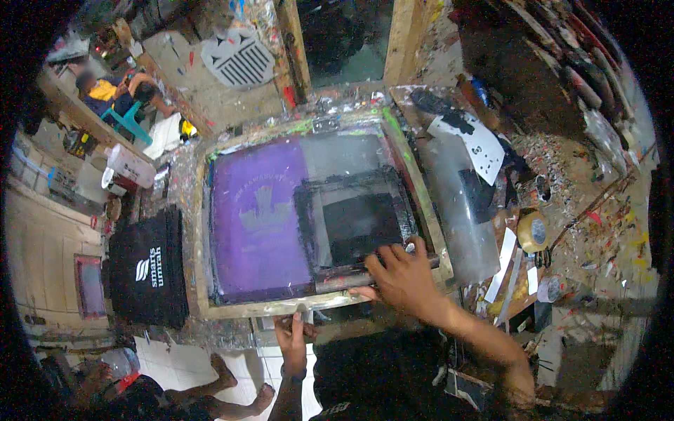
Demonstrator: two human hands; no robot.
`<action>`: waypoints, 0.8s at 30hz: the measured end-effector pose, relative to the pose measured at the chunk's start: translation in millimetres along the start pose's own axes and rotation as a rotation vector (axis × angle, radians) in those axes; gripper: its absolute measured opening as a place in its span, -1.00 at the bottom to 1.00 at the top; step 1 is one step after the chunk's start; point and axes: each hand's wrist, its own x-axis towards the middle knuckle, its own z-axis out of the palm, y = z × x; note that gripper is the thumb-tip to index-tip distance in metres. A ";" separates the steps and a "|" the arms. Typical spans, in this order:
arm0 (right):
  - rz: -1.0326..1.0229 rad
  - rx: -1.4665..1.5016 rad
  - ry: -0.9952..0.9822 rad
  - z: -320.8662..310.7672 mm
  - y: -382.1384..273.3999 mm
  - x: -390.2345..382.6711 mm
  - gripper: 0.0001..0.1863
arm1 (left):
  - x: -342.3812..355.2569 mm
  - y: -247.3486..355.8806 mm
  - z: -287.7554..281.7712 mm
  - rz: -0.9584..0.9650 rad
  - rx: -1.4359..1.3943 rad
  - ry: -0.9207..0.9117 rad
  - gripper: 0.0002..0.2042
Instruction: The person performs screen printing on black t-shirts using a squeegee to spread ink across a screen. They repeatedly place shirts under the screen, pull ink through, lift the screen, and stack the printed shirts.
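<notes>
A wooden-framed printing screen [256, 309] lies on the worktable in front of me. Its mesh is purple [260, 259] on the left, with a pale emblem, and grey on the right around a black rectangle [361, 221]. My right hand [404, 277] is closed around a dark bar-shaped squeegee [333, 283] at the near right of the mesh. At the near edge of the frame, my left hand [292, 340] has its thumb up against the wood and its fingers curled. Part of its grip is hidden.
Folded black shirts [147, 270] with white print lie left of the screen. To the right are a clear sheet [463, 210], a spotted white paper [470, 147] and a tape roll [533, 231]. One person [105, 91] sits far left; another person's bare foot [225, 372] shows below.
</notes>
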 end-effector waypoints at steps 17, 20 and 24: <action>0.262 -0.143 -0.160 -218.8 70.7 255.2 -0.24 | 199.8 21.0 46.4 0.690 1.397 0.638 -0.66; 0.140 -0.259 0.084 -222.4 103.4 293.0 -0.24 | 185.3 66.6 67.4 0.725 1.246 0.547 -0.79; 0.229 -0.137 -0.027 -234.5 99.2 322.9 -0.18 | 184.0 150.6 -49.5 0.828 1.436 0.752 -0.79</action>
